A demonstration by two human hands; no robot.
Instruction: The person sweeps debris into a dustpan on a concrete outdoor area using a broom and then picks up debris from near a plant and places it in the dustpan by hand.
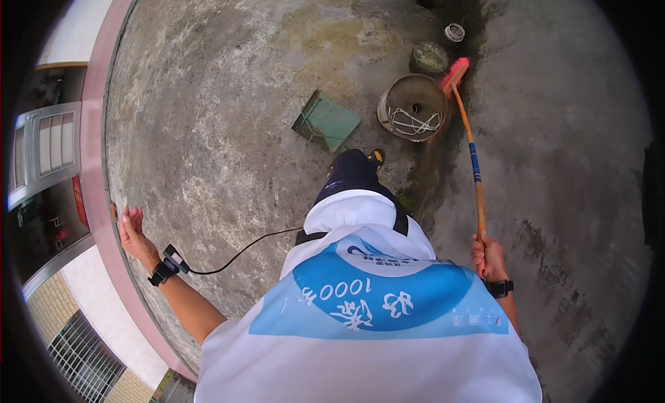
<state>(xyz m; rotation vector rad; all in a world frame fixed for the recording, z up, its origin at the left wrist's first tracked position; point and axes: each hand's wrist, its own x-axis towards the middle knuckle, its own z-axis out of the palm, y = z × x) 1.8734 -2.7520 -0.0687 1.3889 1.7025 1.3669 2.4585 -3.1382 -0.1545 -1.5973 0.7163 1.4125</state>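
My right hand (490, 257) is wrapped round the lower end of a broom's (466, 129) orange-brown handle, which has blue bands partway along. The broom slants away from me, and its pinkish-red head lies by the far rim of a round tub (382, 111). Inside that tub is a bent white wire or cord. My left hand (138, 237) is held out to the left with nothing in it, its fingers loosely bent and apart. A green dustpan-like piece (332, 120) lies on the concrete ahead of my feet, left of the tub.
Beyond the tub are a round mossy lid-like thing (429, 57) and a small white slotted basket (454, 32). A dark groove runs alongside them. A building with a pink base strip (97, 126) stands to the left. A black cable (242, 251) hangs from my left wrist.
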